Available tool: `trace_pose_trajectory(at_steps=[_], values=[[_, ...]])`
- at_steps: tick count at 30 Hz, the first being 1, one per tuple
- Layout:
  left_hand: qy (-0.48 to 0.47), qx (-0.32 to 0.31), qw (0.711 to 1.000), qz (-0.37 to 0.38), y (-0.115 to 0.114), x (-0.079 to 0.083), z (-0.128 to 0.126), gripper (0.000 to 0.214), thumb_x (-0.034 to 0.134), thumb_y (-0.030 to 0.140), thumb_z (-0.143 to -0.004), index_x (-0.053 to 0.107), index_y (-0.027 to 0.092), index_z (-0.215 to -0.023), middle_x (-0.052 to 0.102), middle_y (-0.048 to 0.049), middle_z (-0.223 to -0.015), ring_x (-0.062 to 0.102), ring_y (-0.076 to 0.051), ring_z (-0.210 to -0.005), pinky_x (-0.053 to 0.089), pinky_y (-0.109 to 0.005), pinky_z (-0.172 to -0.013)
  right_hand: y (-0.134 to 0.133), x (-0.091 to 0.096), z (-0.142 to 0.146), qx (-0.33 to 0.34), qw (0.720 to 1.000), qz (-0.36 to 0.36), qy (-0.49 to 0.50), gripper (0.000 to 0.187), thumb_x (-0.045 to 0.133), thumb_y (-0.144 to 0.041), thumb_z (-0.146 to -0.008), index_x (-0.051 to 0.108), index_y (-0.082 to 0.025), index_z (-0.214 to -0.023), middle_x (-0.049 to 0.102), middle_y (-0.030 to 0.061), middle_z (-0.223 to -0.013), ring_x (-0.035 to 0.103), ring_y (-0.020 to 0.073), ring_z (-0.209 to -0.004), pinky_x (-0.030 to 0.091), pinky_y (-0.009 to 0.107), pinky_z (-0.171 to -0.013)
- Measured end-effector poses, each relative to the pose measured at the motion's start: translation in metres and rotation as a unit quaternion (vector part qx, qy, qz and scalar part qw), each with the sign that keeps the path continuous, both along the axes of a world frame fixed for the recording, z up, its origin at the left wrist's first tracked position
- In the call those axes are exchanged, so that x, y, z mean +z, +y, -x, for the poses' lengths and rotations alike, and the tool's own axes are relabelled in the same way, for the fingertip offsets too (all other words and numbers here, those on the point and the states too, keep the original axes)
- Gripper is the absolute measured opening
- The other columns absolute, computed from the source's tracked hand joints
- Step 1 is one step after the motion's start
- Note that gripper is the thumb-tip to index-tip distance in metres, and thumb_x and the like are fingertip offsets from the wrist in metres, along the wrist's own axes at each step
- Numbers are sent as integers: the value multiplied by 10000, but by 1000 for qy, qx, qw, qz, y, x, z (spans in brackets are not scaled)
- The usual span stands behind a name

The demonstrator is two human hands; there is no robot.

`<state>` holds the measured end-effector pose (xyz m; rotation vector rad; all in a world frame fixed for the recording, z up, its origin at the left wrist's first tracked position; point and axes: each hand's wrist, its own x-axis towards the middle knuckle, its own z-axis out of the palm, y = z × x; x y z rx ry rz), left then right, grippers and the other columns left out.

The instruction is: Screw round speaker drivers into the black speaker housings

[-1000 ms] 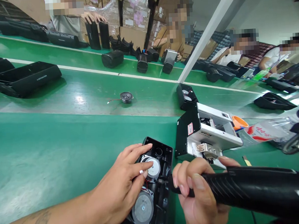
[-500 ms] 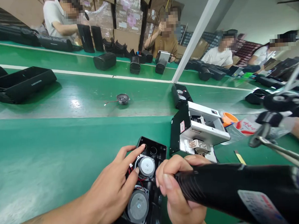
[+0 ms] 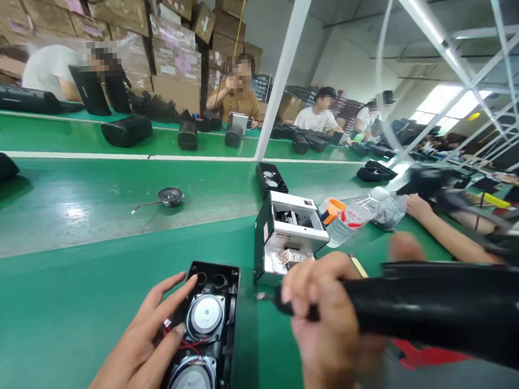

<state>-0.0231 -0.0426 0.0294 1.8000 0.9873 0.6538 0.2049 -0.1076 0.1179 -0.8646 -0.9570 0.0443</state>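
Note:
A black speaker housing (image 3: 232,318) lies at the lower middle, its inner side up. Two round silver speaker drivers (image 3: 205,314) sit in it, with thin red wires beside them. My left hand (image 3: 141,346) rests across the housing's left edge with fingers spread. Its index fingertip touches the top end near a round hole, and its thumb lies by the upper driver. My right hand (image 3: 326,313) is closed round the front of a black electric screwdriver (image 3: 422,302), blurred by motion. The screwdriver's tip points left, apart from the housing's right side.
A black-and-white screw feeder (image 3: 294,233) stands right of the housing. Behind it are an orange tape roll (image 3: 332,210) and a plastic bottle (image 3: 352,218). A loose speaker driver (image 3: 171,197) lies on the far strip. A co-worker's arm (image 3: 448,225) reaches in at right.
The screwdriver, in my right hand, has moved away from the housing to the right. My left hand keeps its place on the housing. The whole view has swung right.

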Motion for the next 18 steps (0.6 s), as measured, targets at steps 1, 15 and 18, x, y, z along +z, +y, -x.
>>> trace_pose_trajectory(at_steps=[1, 15, 18], values=[[-3, 4, 1000, 4, 1, -1, 0, 471, 428, 586, -1164, 526, 594, -1625, 347, 97, -1833, 339, -351, -1706, 352, -588, -1318, 1, 9, -14, -40, 999, -18, -5, 587, 624, -194, -1072, 412, -397, -1581, 542, -112, -712, 517, 118, -508, 520, 300, -544], [-59, 82, 995, 23, -13, 14, -18, 454, 455, 465, -1154, 649, 503, -1563, 520, 36, -1731, 518, -327, -1601, 551, -480, -1247, -5, 3, -47, -11, 988, 139, 61, 436, 811, -216, -938, 614, -243, -1326, 595, -108, -686, 503, 96, -441, 491, 251, -426], [-65, 69, 995, 42, -15, 17, -19, 465, 433, 429, -1155, 645, 495, -1564, 497, 30, -1721, 504, -305, -1600, 483, -491, -1305, -27, 9, -29, 39, 983, 147, 102, 459, 778, -206, -929, 613, -302, -1346, 510, -132, -628, 450, 79, -412, 461, 217, -430]])
